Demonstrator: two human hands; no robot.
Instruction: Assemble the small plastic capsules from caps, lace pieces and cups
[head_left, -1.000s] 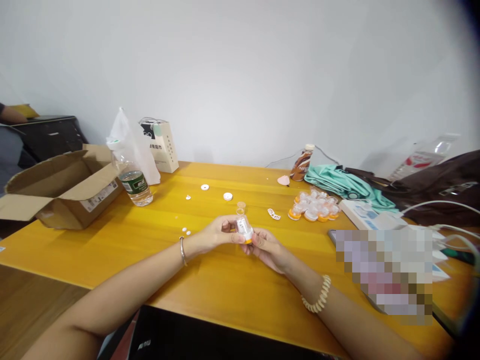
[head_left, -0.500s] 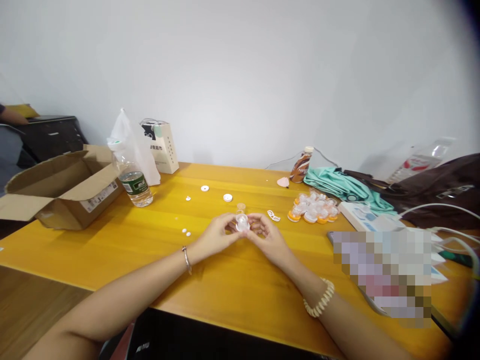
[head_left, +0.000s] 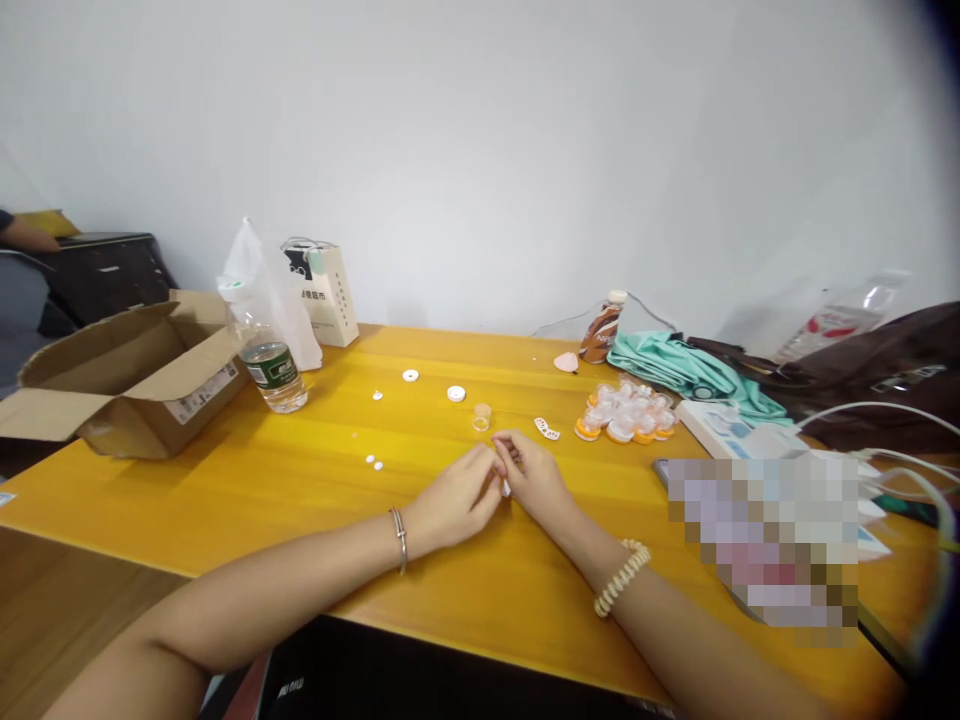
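Note:
My left hand (head_left: 463, 492) and my right hand (head_left: 534, 478) meet above the table, both with curled fingers. A small whitish bit of a clear plastic piece (head_left: 506, 488) shows between them; the fingers hide the rest. Just beyond my fingertips stands a clear ring-shaped plastic part (head_left: 482, 418). Farther off lie a white round disc (head_left: 456, 394) and a white washer-like ring (head_left: 410, 376). To the left are a small white part (head_left: 377, 396) and two white buttons (head_left: 373, 462). A white perforated piece (head_left: 547, 429) lies right of the clear ring.
A cluster of clear and orange plastic pieces (head_left: 624, 412) sits to the right, near a brown drink bottle (head_left: 602, 328) and teal cloth (head_left: 675, 370). On the left stand a water bottle (head_left: 271, 365) and an open cardboard box (head_left: 161, 400). Another person's hand (head_left: 30, 236) shows far left.
Both hands have turned and closed in, so the clear plastic piece that showed plainly between the fingertips is now mostly covered. The clear ring beyond them shows more fully.

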